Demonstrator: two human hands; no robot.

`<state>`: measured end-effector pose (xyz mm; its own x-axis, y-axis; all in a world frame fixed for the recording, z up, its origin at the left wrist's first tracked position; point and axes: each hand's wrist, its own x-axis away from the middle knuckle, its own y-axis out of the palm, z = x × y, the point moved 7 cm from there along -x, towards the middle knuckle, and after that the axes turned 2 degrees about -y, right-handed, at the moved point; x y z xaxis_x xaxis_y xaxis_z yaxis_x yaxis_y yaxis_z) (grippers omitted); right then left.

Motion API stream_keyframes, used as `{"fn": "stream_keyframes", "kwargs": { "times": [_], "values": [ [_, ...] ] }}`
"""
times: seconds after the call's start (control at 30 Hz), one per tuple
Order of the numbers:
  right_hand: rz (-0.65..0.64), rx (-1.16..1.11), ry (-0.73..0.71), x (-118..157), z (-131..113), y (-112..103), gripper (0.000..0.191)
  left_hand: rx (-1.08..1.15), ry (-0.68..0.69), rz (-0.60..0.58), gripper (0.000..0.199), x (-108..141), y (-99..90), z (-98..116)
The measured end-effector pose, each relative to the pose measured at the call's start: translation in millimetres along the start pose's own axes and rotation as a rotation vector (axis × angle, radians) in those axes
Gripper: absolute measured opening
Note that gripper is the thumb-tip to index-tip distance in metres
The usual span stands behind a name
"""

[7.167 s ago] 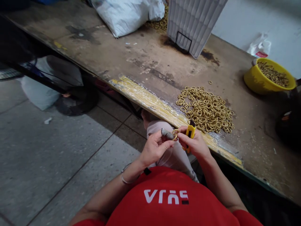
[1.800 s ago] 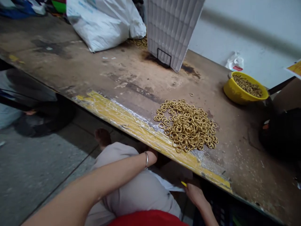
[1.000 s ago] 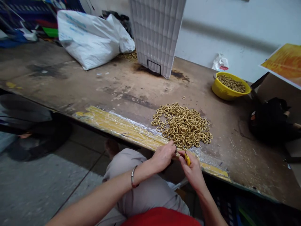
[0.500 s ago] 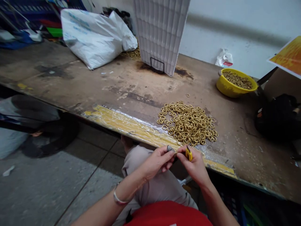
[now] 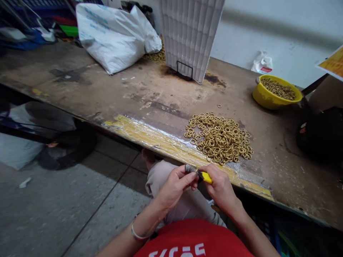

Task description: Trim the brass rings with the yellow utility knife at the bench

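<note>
Just off the table's front edge, my left hand is closed in a pinch on a small gold-coloured ring, mostly hidden by the fingers. Grey wrapping covers its index finger. My right hand grips a yellow utility knife, its dark tip pointing left against the pinched ring. Beyond both hands, a heap of gold-coloured rings lies on the table, and one loose ring sits behind the heap.
The brown table has yellow tape along its front edge. A yellow bowl of rings stands back right. At the back are a white sack and an upright grey ribbed panel. A black object sits right.
The knife has swung from upright in the right hand to lying with its tip at the left fingertips. The view has shifted slightly, moving the scene rightward.
</note>
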<state>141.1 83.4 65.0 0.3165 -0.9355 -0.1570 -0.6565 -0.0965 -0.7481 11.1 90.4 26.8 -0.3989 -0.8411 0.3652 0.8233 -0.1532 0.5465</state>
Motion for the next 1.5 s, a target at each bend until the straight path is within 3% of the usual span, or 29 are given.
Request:
{"fn": "stream_keyframes", "kwargs": {
  "times": [0.13, 0.27, 0.47, 0.6, 0.7, 0.77, 0.93, 1.03, 1.13, 1.27, 1.37, 1.43, 1.5],
  "values": [
    [-0.067, 0.246, 0.015, 1, -1, 9, 0.026, -0.056, 0.041, 0.013, 0.042, 2, -4.5, -1],
    [-0.071, 0.347, 0.035, -1, 0, 13, 0.022, -0.190, 0.102, 0.025, 0.035, 4, -11.0, 1],
    [-0.153, 0.452, 0.048, -15, -1, 23, 0.019, -0.537, 0.278, 0.055, 0.020, 10, -16.3, 25],
    [-0.254, 0.635, 0.244, -35, 22, 17, 0.021, -0.697, 0.394, 0.024, 0.016, 22, -12.5, 38],
    [-0.241, 0.726, 0.375, -56, 39, 3, 0.022, -0.827, 0.423, -0.122, 0.019, 25, -3.4, 24],
    [-0.219, 0.729, 0.314, -74, 39, 3, 0.022, -0.971, 0.387, -0.138, 0.023, 17, -4.0, 4],
    [-0.281, 0.742, 0.148, -117, 34, 35, 0.023, -1.341, 0.306, -0.195, 0.006, -5, -4.0, -44],
    [-0.304, 0.744, 0.141, -135, 38, 50, 0.029, -1.439, 0.321, -0.245, 0.008, -7, -0.5, -54],
    [-0.319, 0.736, 0.154, -144, 40, 52, 0.031, -1.265, 0.315, -0.181, 0.007, -8, -5.8, -45],
    [-0.239, 0.595, 0.120, -138, 31, 36, 0.018, -0.590, 0.146, 0.058, 0.017, -17, -35.5, -22],
    [-0.122, 0.133, 0.056, -121, 15, 21, 0.023, -0.109, 0.109, 0.133, 0.037, -20, -48.5, -5],
    [-0.090, -0.199, 0.069, -107, 7, 16, 0.029, 0.090, 0.108, 0.114, 0.050, -19, -48.7, 5],
    [-0.091, -0.431, 0.131, -95, 1, 16, 0.032, 0.217, 0.101, 0.059, 0.051, -17, -43.6, 12]
  ]
}}
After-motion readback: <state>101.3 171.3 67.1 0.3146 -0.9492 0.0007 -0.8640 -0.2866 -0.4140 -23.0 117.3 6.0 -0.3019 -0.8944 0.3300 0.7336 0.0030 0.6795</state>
